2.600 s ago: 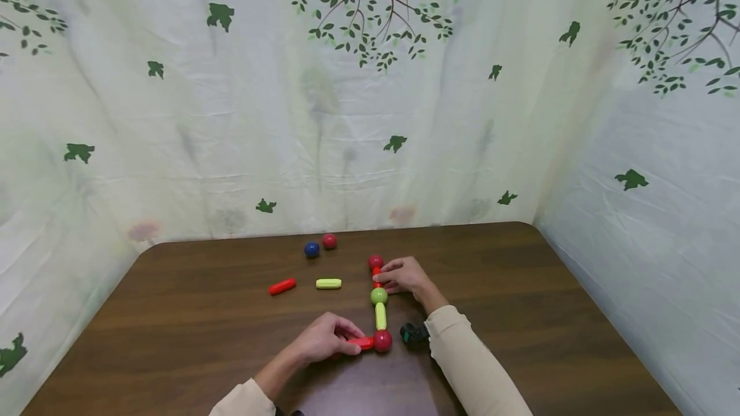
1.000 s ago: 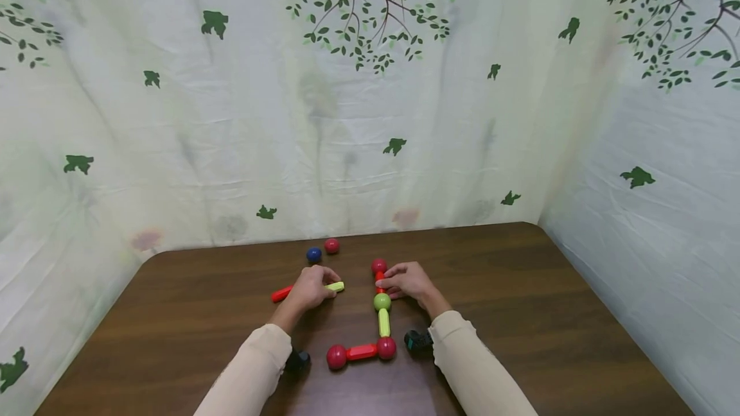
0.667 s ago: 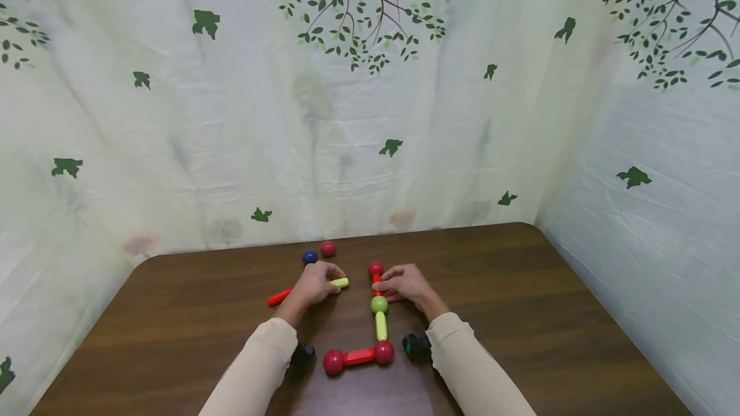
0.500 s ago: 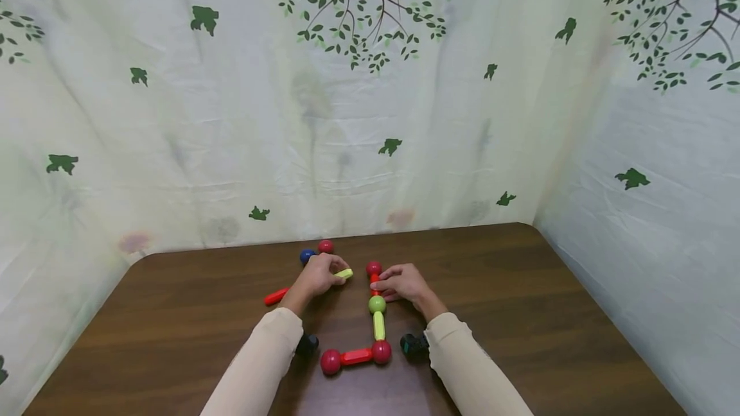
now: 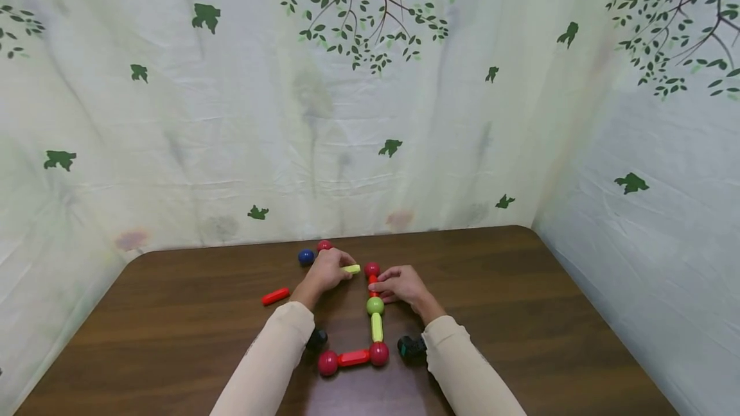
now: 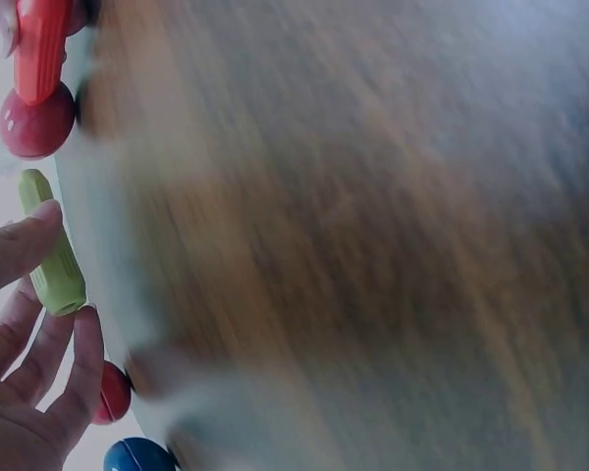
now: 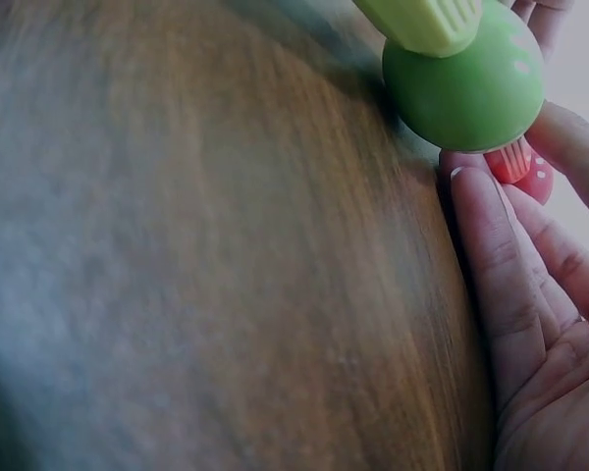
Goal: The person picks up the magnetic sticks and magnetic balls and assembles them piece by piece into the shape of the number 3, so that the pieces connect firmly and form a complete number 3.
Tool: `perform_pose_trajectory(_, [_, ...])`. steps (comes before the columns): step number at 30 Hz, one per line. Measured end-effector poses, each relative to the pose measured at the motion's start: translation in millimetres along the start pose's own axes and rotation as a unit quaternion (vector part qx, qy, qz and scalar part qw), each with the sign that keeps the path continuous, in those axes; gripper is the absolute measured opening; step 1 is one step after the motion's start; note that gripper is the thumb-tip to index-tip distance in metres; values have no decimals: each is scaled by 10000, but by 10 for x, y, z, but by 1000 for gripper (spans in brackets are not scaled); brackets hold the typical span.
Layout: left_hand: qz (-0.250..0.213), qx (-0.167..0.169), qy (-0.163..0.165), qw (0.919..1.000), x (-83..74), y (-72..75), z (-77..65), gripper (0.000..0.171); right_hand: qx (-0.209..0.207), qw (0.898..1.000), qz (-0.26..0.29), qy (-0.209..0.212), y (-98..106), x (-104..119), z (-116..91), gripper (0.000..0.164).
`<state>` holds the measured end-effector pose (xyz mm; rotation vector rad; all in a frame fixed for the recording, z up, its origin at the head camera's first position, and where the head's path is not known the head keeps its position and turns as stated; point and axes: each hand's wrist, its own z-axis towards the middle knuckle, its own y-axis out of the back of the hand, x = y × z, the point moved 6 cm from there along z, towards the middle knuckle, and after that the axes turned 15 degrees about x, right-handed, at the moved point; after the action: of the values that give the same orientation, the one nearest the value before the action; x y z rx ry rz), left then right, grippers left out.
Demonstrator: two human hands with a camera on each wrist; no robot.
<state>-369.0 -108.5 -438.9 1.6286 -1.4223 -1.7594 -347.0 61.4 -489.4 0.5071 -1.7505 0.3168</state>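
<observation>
My left hand pinches a yellow-green ribbed rod between thumb and fingers, its free end pointing at the far red ball with a small gap. My right hand holds the red rod that runs from that ball to a green ball. From the green ball a yellow-green rod leads down to a red ball. There the chain turns left through a red rod to another red ball. In the right wrist view, my right fingers curl beside the green ball.
A loose red rod lies left of my left arm. Behind my left hand sit a blue ball and a red ball, partly hidden. All rest on a brown wooden table, backed by a leaf-patterned curtain.
My left hand let go of the near red rod, which now has a ball at its left end. It picked up the loose yellow-green rod and brought it right, toward the far red ball.
</observation>
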Motion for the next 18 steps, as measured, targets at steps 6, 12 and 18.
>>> perform_pose_trajectory(6, [73, 71, 96, 9999, -51, -16, 29, 15, 8, 10000, 10, -60, 5, 16, 0, 23])
perform_pose_trajectory(12, [306, 96, 39, 9995, -93, -27, 50, 14, -5, 10000, 5, -54, 10, 7, 17, 22])
perform_pose_trajectory(18, [355, 108, 36, 9993, -86, -57, 75, 14, -45, 10000, -46, -59, 29, -16, 11, 23])
